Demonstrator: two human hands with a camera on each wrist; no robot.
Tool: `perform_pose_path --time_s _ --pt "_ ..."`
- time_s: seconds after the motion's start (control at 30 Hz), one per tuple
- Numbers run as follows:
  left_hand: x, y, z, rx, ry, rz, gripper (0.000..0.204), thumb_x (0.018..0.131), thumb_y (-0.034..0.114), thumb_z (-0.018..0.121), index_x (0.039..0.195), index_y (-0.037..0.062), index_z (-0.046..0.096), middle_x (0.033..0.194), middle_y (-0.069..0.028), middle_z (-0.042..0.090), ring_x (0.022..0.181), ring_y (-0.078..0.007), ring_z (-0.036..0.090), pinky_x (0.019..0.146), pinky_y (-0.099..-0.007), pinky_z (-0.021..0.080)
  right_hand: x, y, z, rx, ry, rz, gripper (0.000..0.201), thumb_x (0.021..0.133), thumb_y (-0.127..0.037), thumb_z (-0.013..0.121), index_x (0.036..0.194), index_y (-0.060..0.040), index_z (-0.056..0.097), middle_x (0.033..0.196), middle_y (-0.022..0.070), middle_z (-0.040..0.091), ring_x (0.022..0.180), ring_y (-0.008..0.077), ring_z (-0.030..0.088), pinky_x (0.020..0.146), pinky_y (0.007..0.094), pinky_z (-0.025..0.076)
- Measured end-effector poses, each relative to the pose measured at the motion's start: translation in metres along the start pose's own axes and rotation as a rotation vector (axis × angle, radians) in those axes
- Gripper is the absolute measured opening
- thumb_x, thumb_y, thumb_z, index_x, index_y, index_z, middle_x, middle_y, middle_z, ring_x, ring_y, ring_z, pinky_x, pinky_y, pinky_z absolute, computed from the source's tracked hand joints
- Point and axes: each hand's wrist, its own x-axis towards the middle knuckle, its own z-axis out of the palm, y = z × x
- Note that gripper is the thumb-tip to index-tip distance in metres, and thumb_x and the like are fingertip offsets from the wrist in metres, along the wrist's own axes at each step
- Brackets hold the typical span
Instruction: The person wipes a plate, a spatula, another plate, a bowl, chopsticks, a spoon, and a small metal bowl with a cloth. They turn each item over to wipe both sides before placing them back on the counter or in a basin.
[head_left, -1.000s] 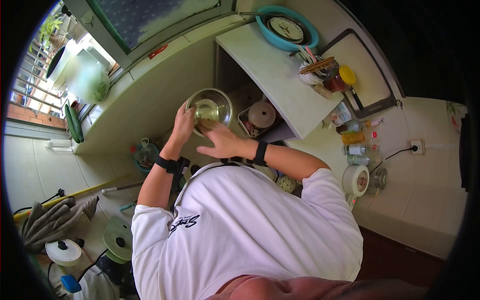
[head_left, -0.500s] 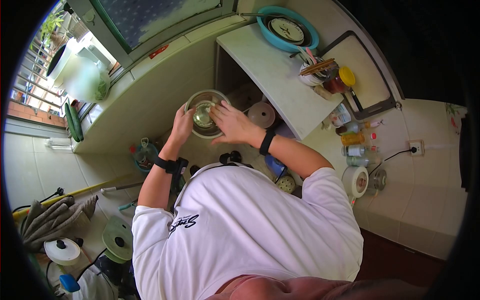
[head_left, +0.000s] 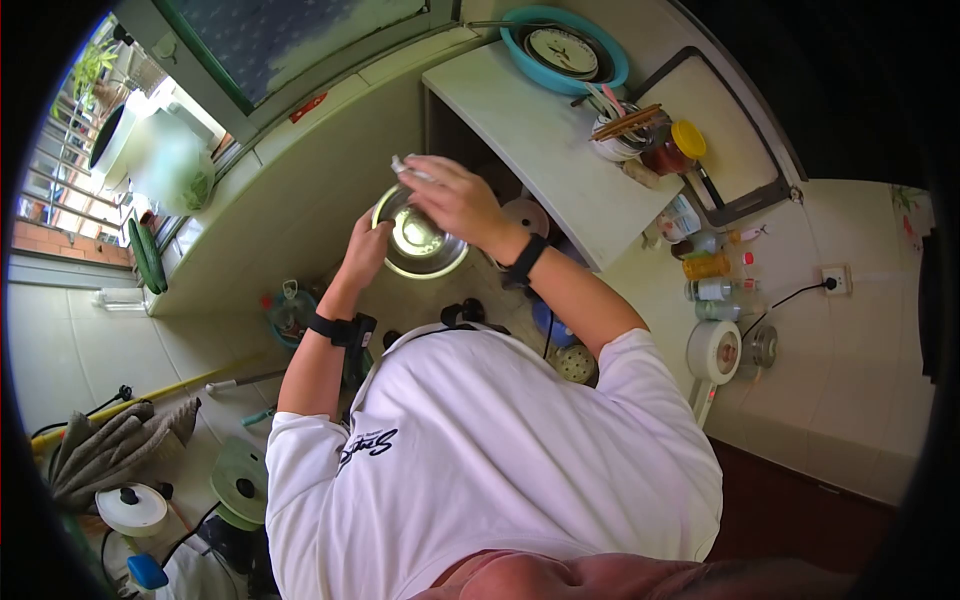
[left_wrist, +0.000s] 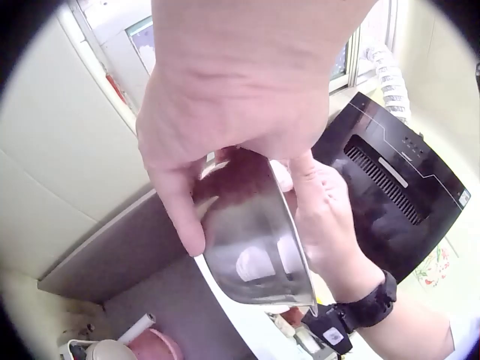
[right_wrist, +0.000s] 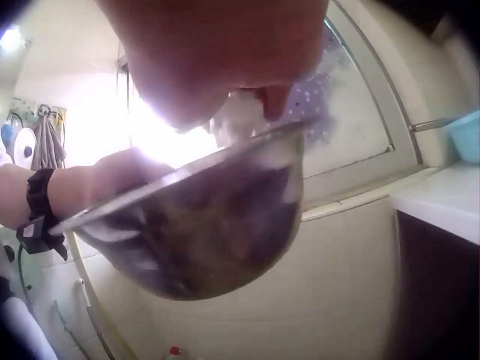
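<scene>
In the head view a shiny metal bowl (head_left: 436,258) is held up in front of the person's body. My left hand (head_left: 366,252) grips its left rim, with the fingers spread along the outer wall in the left wrist view. Above the far side of the bowl is my right hand (head_left: 462,208), pinching a crumpled white tissue-like wad (head_left: 408,170). The right wrist view shows this white wad (right_wrist: 237,120) between the fingers, just over the rim of the tilted bowl (right_wrist: 202,232).
A white counter (head_left: 530,130) to the right carries a blue basin (head_left: 515,45) with dishes and a utensil holder (head_left: 615,145). Several bottles (head_left: 708,265) line the wall side. Under the counter stands a pinkish lidded container (head_left: 525,215). Cucumbers (head_left: 147,255) lie by the window.
The right hand has moved from inside the bowl up and over its far rim, bringing the white wad into view. The left hand keeps its grip, and the bowl has shifted slightly.
</scene>
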Motion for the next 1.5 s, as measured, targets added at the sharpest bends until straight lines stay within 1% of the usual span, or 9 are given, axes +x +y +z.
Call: perform_pose_path --time_s 0.3,0.57,0.67,0.83,0.9,1.07,1.3,1.43,1.5 --pt "-0.001 0.012 0.002 0.055 0.045 0.097 0.038 0.086 0.001 0.045 0.12 -0.0068 0.058 0.1 -0.0065 0.065 0.089 -0.0136 0.058 0.08 -0.029 0.048 -0.009 0.035 0.017 0.007 -0.155 -0.024 0.028 0.091 -0.016 0.064 0.116 -0.0033 0.067 0.107 0.0127 0.069 0.094 0.0307 0.068 0.081 0.0394 0.055" --pt "0.011 0.075 -0.019 -0.287 0.58 0.382 0.038 0.083 -0.002 0.044 0.12 -0.0053 0.056 0.108 -0.0093 0.064 0.093 -0.017 0.06 0.084 -0.0293 0.048 -0.062 0.043 0.047 0.62 -0.087 0.878 0.026 0.096 -0.017 0.061 0.114 0.0009 0.069 0.09 0.0117 0.073 0.078 0.0145 0.07 0.065 0.0301 0.055" --pt "0.011 0.078 -0.017 -0.259 0.577 0.359 0.041 0.084 -0.002 0.045 0.123 -0.0055 0.055 0.112 -0.0102 0.063 0.099 -0.0172 0.059 0.089 -0.0289 0.046 -0.045 0.03 0.036 1.009 0.282 1.197 0.03 0.098 -0.017 0.06 0.122 0.0012 0.065 0.102 0.0093 0.069 0.086 0.0154 0.069 0.072 0.0266 0.058" --pt "0.012 0.051 0.006 -0.238 0.459 0.285 0.045 0.085 -0.001 0.043 0.129 -0.006 0.053 0.116 -0.0108 0.062 0.104 -0.0176 0.058 0.093 -0.0291 0.045 0.003 0.028 0.016 1.063 0.442 0.987 0.032 0.095 -0.012 0.063 0.123 0.0019 0.064 0.106 0.0101 0.069 0.092 0.0164 0.068 0.078 0.0263 0.055" --pt "0.013 0.041 0.014 -0.236 0.431 0.319 0.045 0.085 -0.002 0.042 0.129 -0.0062 0.053 0.117 -0.0108 0.062 0.105 -0.018 0.058 0.094 -0.0293 0.045 0.011 0.032 0.023 0.45 0.366 0.49 0.033 0.09 -0.009 0.066 0.121 0.0018 0.065 0.112 0.0137 0.069 0.093 0.0227 0.07 0.078 0.0282 0.054" --pt "0.01 0.05 0.035 -0.252 0.514 0.388 0.05 0.084 -0.006 0.04 0.133 -0.0065 0.051 0.124 -0.0132 0.06 0.114 -0.0202 0.057 0.101 -0.0305 0.043 0.001 0.021 0.034 0.477 0.233 0.778 0.026 0.091 -0.011 0.066 0.11 0.0072 0.066 0.082 0.011 0.073 0.072 0.0113 0.064 0.07 0.0279 0.051" --pt "0.013 0.05 0.054 -0.257 0.682 0.545 0.059 0.088 -0.007 0.045 0.146 -0.0019 0.032 0.133 -0.0131 0.053 0.122 -0.0225 0.053 0.105 -0.0329 0.041 -0.021 -0.019 0.067 1.03 0.375 1.129 0.023 0.096 -0.015 0.062 0.102 0.0061 0.068 0.089 0.0081 0.068 0.074 0.0143 0.066 0.061 0.0276 0.059" --pt "0.002 0.051 0.039 -0.334 0.415 0.47 0.055 0.091 -0.006 0.052 0.142 0.0001 0.032 0.123 -0.0114 0.056 0.115 -0.0177 0.054 0.101 -0.0296 0.042 -0.019 0.012 0.049 0.928 0.322 1.143 0.023 0.094 -0.014 0.063 0.103 0.0057 0.068 0.087 0.0126 0.069 0.073 0.0185 0.067 0.063 0.0306 0.057" --pt "0.003 0.066 0.01 -0.2 0.274 0.37 0.057 0.091 0.002 0.058 0.141 0.0023 0.033 0.114 -0.0119 0.06 0.104 -0.0169 0.059 0.092 -0.028 0.046 -0.025 0.04 0.037 0.532 0.102 0.809 0.023 0.091 -0.014 0.064 0.105 0.0036 0.067 0.09 0.0188 0.069 0.076 0.0268 0.068 0.067 0.0347 0.054"
